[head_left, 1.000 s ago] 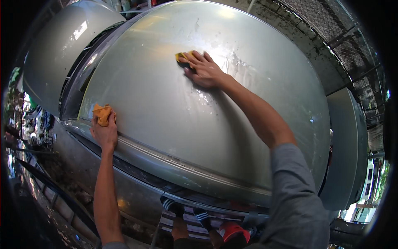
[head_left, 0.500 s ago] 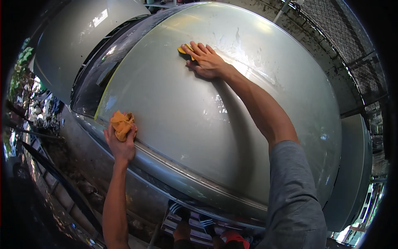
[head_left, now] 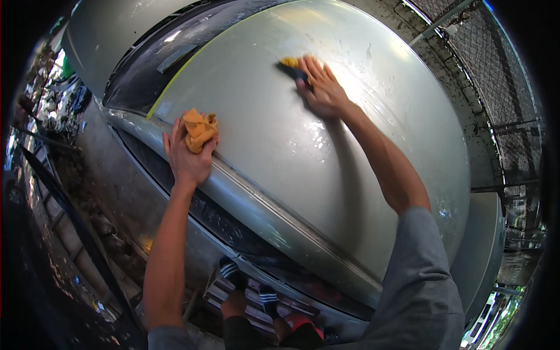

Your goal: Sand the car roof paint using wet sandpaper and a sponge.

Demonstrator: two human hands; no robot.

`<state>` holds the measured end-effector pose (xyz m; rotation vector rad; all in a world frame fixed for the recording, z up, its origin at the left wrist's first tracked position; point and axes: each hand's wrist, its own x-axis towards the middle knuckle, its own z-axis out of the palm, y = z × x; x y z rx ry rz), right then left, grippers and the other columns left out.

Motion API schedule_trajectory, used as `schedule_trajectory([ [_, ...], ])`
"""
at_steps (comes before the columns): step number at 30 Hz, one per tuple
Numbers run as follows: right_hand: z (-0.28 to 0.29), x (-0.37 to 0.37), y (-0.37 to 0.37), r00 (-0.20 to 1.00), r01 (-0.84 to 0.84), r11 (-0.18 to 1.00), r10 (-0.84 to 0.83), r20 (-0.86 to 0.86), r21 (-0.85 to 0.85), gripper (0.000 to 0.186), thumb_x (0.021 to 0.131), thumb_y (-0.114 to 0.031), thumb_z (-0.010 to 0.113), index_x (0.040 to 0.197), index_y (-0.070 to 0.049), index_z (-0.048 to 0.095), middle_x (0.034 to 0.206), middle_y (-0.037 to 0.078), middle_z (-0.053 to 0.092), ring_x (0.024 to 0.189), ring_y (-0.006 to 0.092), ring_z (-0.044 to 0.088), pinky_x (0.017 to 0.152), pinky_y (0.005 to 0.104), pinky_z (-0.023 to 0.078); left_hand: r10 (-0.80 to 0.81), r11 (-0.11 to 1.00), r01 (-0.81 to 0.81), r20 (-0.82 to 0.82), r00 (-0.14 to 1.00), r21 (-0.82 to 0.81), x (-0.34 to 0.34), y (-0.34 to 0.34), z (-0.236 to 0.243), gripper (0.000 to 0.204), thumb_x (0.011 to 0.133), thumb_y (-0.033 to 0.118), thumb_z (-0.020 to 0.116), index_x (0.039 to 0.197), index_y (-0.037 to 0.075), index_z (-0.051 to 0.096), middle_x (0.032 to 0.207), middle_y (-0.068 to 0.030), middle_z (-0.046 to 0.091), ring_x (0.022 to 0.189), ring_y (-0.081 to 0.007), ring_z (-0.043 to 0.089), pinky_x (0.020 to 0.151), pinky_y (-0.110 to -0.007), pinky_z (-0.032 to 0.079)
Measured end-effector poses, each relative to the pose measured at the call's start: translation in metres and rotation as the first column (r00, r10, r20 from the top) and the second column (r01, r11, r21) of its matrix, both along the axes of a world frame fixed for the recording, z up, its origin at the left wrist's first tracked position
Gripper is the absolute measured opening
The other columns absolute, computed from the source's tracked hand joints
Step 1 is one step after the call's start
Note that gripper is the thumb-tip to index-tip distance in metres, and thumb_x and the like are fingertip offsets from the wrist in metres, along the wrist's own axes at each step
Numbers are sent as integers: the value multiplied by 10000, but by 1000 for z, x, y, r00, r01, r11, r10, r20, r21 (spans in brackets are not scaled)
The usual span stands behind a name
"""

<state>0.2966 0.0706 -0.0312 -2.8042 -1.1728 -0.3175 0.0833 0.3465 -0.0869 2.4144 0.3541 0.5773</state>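
The silver-grey car roof (head_left: 274, 192) fills the middle of the picture, with a wet-looking sheen and bright reflections. My right hand (head_left: 325, 93) lies toward its far side, gripping a yellow and black hand pad (head_left: 289, 62) against the surface. Motion smears the pad and the fingertips a little. At the near left edge of the roof, by the trim groove, my left hand (head_left: 189, 157) holds a crumpled orange cloth (head_left: 200, 129) between thumb and fingers. Yellow masking tape (head_left: 181, 76) runs along the roof's front edge, beside the dark windshield (head_left: 140, 81).
A raised silver panel (head_left: 111, 29) stands at upper left. My feet, in striped slip-on sandals (head_left: 268, 293), stand on a slatted wooden platform (head_left: 251, 303) beside the car. A chain-link fence (head_left: 484, 64) and a low wall (head_left: 472, 128) border the far right.
My right hand and the pad have shifted right across the roof. The view has also moved. My left hand keeps hold of the orange cloth by the roof edge.
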Motion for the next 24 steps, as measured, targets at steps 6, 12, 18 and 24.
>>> schedule_trajectory([
  [6, 19, -173, -80, 948, -96, 979, 36, -317, -177, 639, 967, -369, 360, 1534, -109, 223, 1590, 133, 212, 1481, 299, 156, 1198, 460, 90, 66, 990, -64, -8, 998, 128, -7, 10, 19, 553, 810, 429, 681, 1321, 237, 592, 1476, -31, 419, 1404, -269, 307, 1165, -532, 102],
  [12, -2, -34, 43, 997, -6, 996, -1, -76, -93, 574, 1022, -404, 287, 1516, -112, 255, 1587, 125, 208, 1476, 281, 151, 1205, 447, 61, 7, 999, -7, 12, 1000, -36, 7, -14, 3, 535, 819, 467, 656, 1297, 231, 605, 1465, -30, 429, 1410, -268, 299, 1167, -531, 98],
  [18, 23, -263, -90, 916, -181, 974, 118, -383, -135, 602, 970, -337, 379, 1517, -111, 271, 1582, 125, 239, 1464, 317, 202, 1183, 502, 121, 114, 993, -116, 71, 991, 24, -11, 14, 12, 476, 828, 482, 637, 1190, 175, 665, 1417, -51, 492, 1394, -263, 322, 1173, -493, 117],
  [24, 7, -174, 65, 920, -362, 924, 333, -206, -121, 577, 973, -363, 375, 1511, -165, 310, 1578, 86, 268, 1468, 295, 196, 1175, 511, 133, 81, 970, -17, 262, 962, -241, 10, 1, -21, 355, 856, 449, 602, 1029, 159, 713, 1139, -73, 631, 1113, -274, 562, 1133, -477, 216],
])
